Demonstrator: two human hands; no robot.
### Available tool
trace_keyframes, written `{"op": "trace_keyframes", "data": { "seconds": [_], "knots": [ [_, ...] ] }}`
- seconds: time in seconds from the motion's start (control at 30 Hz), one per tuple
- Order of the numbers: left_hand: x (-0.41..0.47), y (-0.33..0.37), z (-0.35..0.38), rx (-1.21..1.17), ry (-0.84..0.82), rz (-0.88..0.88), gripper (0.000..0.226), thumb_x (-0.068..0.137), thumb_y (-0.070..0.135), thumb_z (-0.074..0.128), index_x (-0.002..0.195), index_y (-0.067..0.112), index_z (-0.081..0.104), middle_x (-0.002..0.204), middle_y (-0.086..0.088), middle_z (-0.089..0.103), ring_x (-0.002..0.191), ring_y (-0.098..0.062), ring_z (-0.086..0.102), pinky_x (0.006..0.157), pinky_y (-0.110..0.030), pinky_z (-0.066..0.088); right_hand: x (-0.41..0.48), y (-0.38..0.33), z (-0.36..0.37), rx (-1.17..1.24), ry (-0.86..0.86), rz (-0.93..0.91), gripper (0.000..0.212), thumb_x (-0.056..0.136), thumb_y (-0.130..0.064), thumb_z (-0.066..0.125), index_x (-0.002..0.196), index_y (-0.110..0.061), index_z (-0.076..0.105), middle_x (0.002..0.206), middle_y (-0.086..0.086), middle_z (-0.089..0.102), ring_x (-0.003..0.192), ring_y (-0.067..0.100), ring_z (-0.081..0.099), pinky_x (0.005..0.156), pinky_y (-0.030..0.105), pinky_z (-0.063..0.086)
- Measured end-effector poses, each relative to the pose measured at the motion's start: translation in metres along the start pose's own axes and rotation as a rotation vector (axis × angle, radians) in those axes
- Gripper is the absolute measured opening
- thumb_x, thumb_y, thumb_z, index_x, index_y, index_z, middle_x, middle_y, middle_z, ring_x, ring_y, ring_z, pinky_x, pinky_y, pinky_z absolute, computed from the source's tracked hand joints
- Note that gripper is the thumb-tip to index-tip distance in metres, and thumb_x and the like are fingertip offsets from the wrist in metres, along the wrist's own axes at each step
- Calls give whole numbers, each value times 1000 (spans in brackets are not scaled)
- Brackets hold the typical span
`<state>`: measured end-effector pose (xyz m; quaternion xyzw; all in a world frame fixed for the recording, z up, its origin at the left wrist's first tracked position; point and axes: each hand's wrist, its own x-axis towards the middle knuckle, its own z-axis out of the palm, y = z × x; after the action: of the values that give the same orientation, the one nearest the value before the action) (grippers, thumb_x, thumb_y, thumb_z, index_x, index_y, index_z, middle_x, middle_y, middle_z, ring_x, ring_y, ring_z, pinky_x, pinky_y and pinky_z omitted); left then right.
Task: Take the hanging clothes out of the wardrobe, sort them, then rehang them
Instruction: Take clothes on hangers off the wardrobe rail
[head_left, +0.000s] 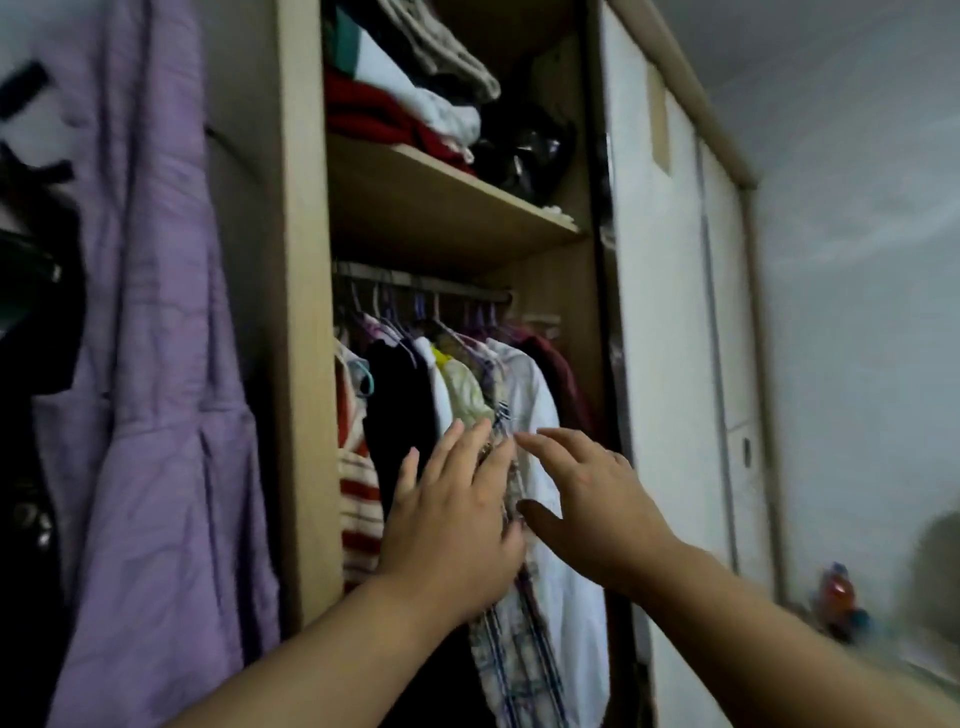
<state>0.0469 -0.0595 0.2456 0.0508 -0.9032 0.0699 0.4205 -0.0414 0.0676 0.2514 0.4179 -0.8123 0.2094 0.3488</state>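
Both hands reach into the wardrobe (306, 312), the left hand (447, 525) and the right hand (587, 499) flat with fingers spread, holding nothing, pressed against the hanging clothes (530, 395) that crowd the rail (421, 283) below a shelf (447, 208) of folded garments.

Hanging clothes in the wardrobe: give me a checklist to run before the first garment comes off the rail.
1. Wardrobe opening clear to reach in: ok.
2. Left hand free: ok, open, fingers spread against the dark garment.
3. Right hand free: ok, open, over the white shirt.
4. One garment singled out: not ok; clothes are packed tight and the hands have only begun to part them.
5. Hanger hooks on the rail reachable: cannot tell; blurred, and both hands are well below it.
6. Place to lay sorted clothes: cannot tell, none in view.
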Motion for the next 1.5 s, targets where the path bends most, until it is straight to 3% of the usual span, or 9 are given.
{"op": "trace_keyframes", "data": {
  "seconds": [0.23, 0.37, 0.5, 0.67, 0.8, 1.03, 1.17, 1.33, 1.5],
  "knots": [
    [39, -25, -42, 398, 149, -28, 64, 70, 47, 41, 127, 25, 56, 137, -5, 52, 132, -26, 44, 103, -51, 36, 82, 3, 25, 211, 23, -200, 66, 80, -44, 55, 142, -30, 36, 139, -5, 44, 126, 20, 46, 101, 39, 41],
    [66, -44, -79, 532, 229, -151, 58, 75, 37, 57, 131, 22, 53, 145, -7, 43, 141, -28, 27, 110, -51, 25, 131, -13, 35, 365, -37, -280, 69, 87, -39, 59, 147, -18, 31, 146, 1, 40, 133, 19, 38, 108, 27, 30],
    [84, -61, -99, 676, 256, -245, 60, 83, 30, 55, 141, 21, 42, 155, -5, 25, 147, -25, 3, 115, -42, 2, 169, -40, 39, 647, -134, -301, 68, 88, -37, 59, 147, -17, 31, 147, 2, 42, 133, 19, 41, 104, 24, 33],
    [91, -66, -94, 762, 279, -279, 64, 73, 31, 48, 136, 19, 49, 151, -5, 34, 145, -25, 11, 112, -44, 9, 209, -75, 55, 745, -119, -348, 51, 89, -32, 60, 136, -18, 47, 127, 6, 61, 117, 24, 55, 86, 23, 40],
    [92, -66, -93, 819, 324, -271, 59, 74, 33, 39, 128, 19, 57, 144, -5, 46, 142, -26, 25, 109, -46, 19, 239, -100, 64, 955, -188, -253, 18, 88, -26, 60, 105, -19, 62, 103, -3, 65, 98, 18, 59, 69, 18, 38],
    [93, -67, -89, 877, 340, -277, 57, 74, 35, 38, 126, 21, 59, 140, -4, 50, 140, -28, 29, 108, -47, 18, 275, -119, 75, 910, -209, -34, 27, 89, -21, 52, 110, -5, 57, 110, 13, 62, 101, 29, 60, 72, 26, 40],
    [93, -68, -88, 886, 356, -269, 56, 73, 35, 39, 123, 22, 60, 137, -4, 52, 140, -28, 30, 108, -46, 19, 283, -118, 80, 799, -248, -52, 26, 87, -23, 60, 108, -9, 56, 103, 9, 62, 89, 25, 58, 72, 30, 47],
    [92, -69, -88, 880, 361, -255, 54, 73, 34, 41, 121, 22, 61, 136, -4, 53, 139, -28, 31, 107, -48, 19, 287, -105, 90, 722, -130, -71, 21, 91, -17, 50, 107, -6, 59, 108, 14, 65, 102, 31, 60, 80, 32, 47],
    [91, -71, -88, 888, 370, -254, 51, 75, 31, 41, 122, 25, 59, 136, -2, 52, 140, -26, 27, 108, -47, 17, 289, -83, 90, 743, -7, -122, 35, 94, -14, 46, 128, -13, 52, 116, 13, 65, 120, 28, 50, 111, 34, 30]
  ]
}}
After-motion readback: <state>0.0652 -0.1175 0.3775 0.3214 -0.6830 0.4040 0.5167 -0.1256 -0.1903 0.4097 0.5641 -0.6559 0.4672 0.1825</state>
